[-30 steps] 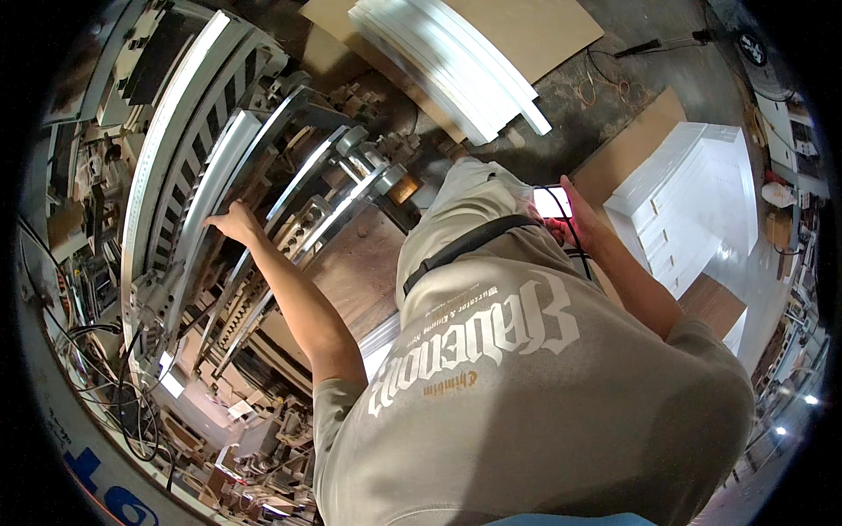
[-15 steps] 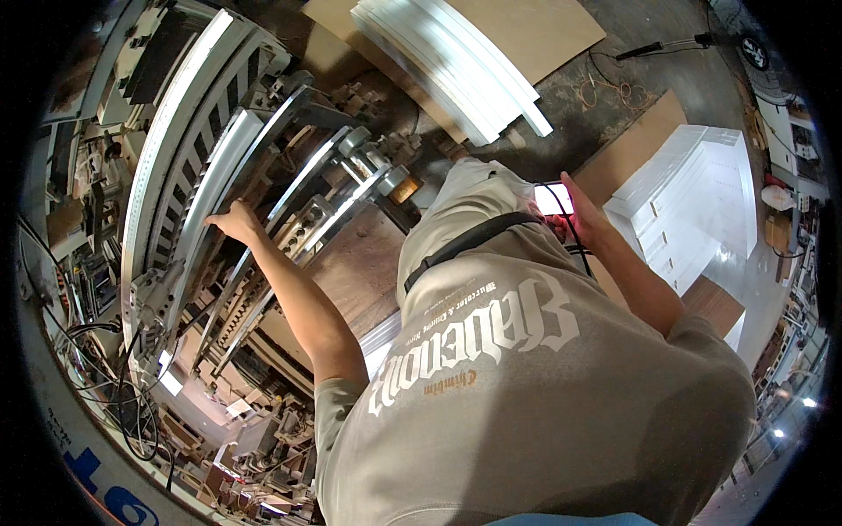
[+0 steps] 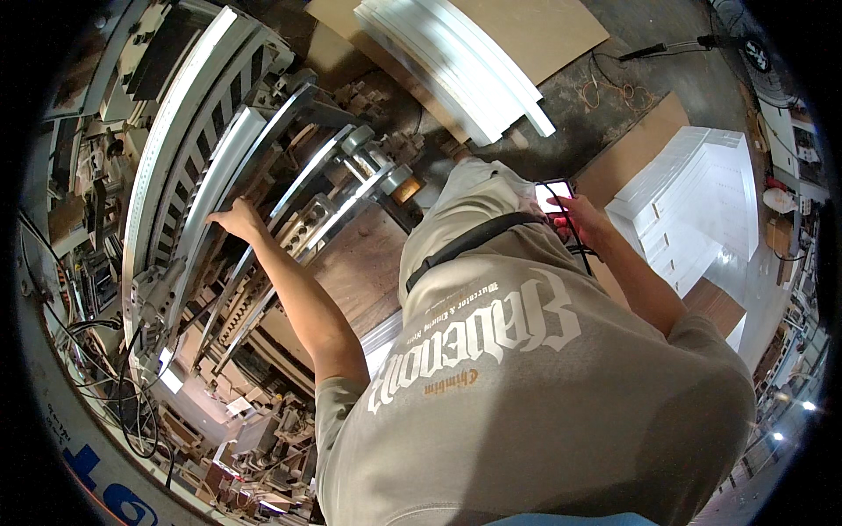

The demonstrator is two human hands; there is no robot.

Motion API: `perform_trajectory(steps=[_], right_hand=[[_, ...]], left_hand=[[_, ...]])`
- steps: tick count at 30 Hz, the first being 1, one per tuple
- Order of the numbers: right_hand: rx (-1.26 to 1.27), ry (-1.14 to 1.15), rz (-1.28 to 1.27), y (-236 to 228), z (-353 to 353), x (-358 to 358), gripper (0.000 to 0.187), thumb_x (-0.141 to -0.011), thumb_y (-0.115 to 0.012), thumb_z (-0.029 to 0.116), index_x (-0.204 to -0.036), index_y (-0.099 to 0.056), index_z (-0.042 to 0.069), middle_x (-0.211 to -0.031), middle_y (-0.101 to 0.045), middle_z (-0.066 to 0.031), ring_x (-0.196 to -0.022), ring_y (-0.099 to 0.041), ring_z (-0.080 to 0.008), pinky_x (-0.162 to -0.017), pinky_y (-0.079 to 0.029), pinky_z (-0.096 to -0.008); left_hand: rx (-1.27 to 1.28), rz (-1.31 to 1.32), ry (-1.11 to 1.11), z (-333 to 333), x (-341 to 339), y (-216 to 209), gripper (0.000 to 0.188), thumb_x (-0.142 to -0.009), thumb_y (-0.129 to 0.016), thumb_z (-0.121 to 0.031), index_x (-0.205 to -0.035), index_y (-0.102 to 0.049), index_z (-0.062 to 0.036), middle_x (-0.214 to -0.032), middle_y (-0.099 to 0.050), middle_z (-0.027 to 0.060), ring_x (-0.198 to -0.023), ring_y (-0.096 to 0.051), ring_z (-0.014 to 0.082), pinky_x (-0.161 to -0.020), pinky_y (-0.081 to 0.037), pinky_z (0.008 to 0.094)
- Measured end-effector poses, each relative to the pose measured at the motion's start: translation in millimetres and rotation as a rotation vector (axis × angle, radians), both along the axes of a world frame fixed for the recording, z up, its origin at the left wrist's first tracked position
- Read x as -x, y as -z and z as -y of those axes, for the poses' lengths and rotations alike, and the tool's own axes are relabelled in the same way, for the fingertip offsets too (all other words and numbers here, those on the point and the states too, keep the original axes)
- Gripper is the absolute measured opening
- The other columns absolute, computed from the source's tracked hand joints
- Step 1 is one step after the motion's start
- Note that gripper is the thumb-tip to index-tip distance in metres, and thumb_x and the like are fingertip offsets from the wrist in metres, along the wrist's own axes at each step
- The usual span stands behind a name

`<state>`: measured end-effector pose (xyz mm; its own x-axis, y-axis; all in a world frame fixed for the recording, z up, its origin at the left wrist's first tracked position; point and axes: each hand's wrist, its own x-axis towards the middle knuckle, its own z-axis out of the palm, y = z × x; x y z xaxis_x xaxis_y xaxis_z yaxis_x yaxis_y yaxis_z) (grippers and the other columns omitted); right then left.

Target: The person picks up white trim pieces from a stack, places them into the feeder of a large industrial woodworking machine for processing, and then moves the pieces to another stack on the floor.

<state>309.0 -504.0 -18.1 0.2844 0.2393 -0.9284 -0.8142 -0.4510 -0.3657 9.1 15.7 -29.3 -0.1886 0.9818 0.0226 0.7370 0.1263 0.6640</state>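
Note:
My right hand (image 3: 589,223) is closed around a phone (image 3: 553,196) with a lit white screen, held at my waist. Its thumb lies over the screen, and a dark cable (image 3: 568,230) hangs across the phone. My left arm reaches out to the left over a long machine. There my left hand (image 3: 235,221) rests beside a long white strip (image 3: 230,145) on the machine, fingertips at the strip's edge. Its thumb and forefinger are apart and nothing shows in it; the other fingers are partly hidden.
Metal rails and rollers (image 3: 364,158) of the machine stand at my left front. White panels (image 3: 452,66) lie stacked on brown board ahead. A white cabinet-like piece (image 3: 684,206) stands at right, near a floor fan (image 3: 756,53). Loose cables (image 3: 132,394) hang at the lower left.
My right thumb has moved from beside the phone onto its screen. My left hand stays in about the same place.

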Motion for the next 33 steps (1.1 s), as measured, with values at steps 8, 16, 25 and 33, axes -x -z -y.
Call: perform_trajectory(steps=[8, 16, 25, 33], right_hand=[[0.078, -0.115, 0.159, 32, 18, 4, 0.012, -0.088, -0.062, 0.011, -0.092, -0.062, 0.0, -0.068, -0.058, -0.003, -0.048, -0.05, -0.0083, -0.038, -0.04, -0.0224], [0.049, -0.092, 0.194, 40, 22, 6, 0.015, -0.084, -0.07, 0.015, -0.085, -0.066, 0.001, -0.065, -0.061, -0.0023, -0.045, -0.052, -0.0078, -0.037, -0.042, -0.0227], [0.1, -0.101, 0.244, 36, 16, 8, 0.012, -0.085, -0.063, 0.012, -0.082, -0.064, 0.0, -0.065, -0.061, -0.0043, -0.047, -0.054, -0.009, -0.037, -0.042, -0.0232], [0.0, -0.073, 0.376, 52, 21, 11, 0.008, -0.079, -0.057, 0.005, -0.073, -0.061, 0.002, -0.06, -0.058, -0.0039, -0.047, -0.052, -0.0106, -0.04, -0.041, -0.027]], left_hand=[[0.009, 0.028, -0.001, 0, -4, -3, 0.091, -0.074, -0.053, 0.0, -0.144, 0.002, 0.0151, -0.105, -0.06, 0.0307, -0.083, -0.064, 0.026, -0.078, -0.049, 0.032], [-0.012, 0.009, -0.006, -11, 5, 12, 0.09, -0.075, -0.052, 0.0, -0.145, 0.003, 0.0142, -0.108, -0.059, 0.0303, -0.081, -0.064, 0.0254, -0.077, -0.05, 0.0315], [0.038, 0.002, -0.01, 10, -13, -16, 0.09, -0.076, -0.053, 0.001, -0.145, 0.003, 0.0141, -0.094, -0.063, 0.0242, -0.07, -0.06, 0.0207, -0.067, -0.05, 0.0299], [0.059, 0.019, -0.015, 8, -12, -14, 0.09, -0.076, -0.053, -0.001, -0.145, 0.002, 0.0136, -0.103, -0.061, 0.0282, -0.075, -0.062, 0.023, -0.073, -0.05, 0.0299]])
